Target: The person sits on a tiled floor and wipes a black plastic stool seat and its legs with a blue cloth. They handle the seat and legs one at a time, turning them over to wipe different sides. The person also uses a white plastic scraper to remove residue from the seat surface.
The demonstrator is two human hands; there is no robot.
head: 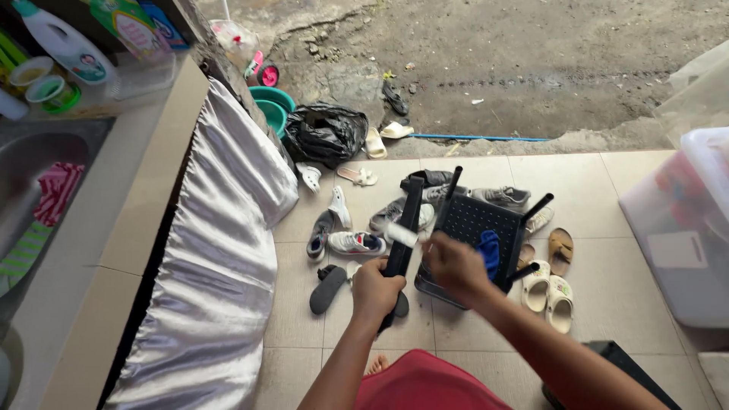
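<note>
My left hand (377, 291) grips a long black bar (404, 241) with a white label, holding it upright over the tiled floor. My right hand (456, 268) is closed on the near edge of a black perforated stool (474, 220) that is turned upside down, its legs pointing up. A blue cloth (490, 250) lies on the stool beside my right hand. The bar stands just left of the stool.
Several shoes and sandals (357, 243) are scattered on the tiles around the stool. A black plastic bag (325, 134) and teal basins (273, 106) sit at the doorway. A counter with a sink (45, 175) and white satin skirt runs along the left. A translucent storage box (683, 228) stands right.
</note>
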